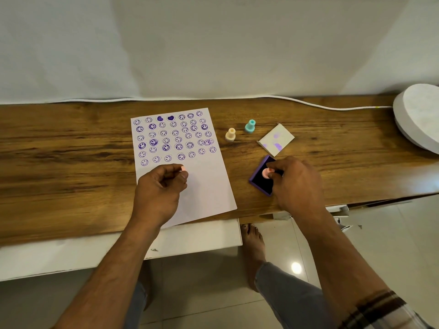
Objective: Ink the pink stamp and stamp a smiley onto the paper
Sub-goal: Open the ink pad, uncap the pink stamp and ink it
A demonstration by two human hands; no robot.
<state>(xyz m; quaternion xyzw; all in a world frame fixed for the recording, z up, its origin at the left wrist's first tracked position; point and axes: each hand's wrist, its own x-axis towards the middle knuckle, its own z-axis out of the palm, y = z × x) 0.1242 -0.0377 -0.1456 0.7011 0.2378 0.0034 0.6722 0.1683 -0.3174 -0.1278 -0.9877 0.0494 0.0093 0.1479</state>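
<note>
- You stand at a wooden tabletop (71, 150) against a pale wall, with a white cable (308, 104) along its back edge and glossy floor tiles below.
- The paper (209, 184) lies in front of you, its upper half filled with purple smileys, its lower half blank.
- Your right hand (294, 184) pinches the pink stamp (267, 173) in its fingers, and the stamp sits down on the dark ink pad (261, 181) just right of the paper.
- Your left hand (159, 188) rests curled over the blank area, fingers closed on something small and pink, possibly the stamp's cap (183, 168).
- A beige stamp (230, 135), a teal stamp (250, 126) and the ink-smudged lid (275, 140) stand behind the pad.
</note>
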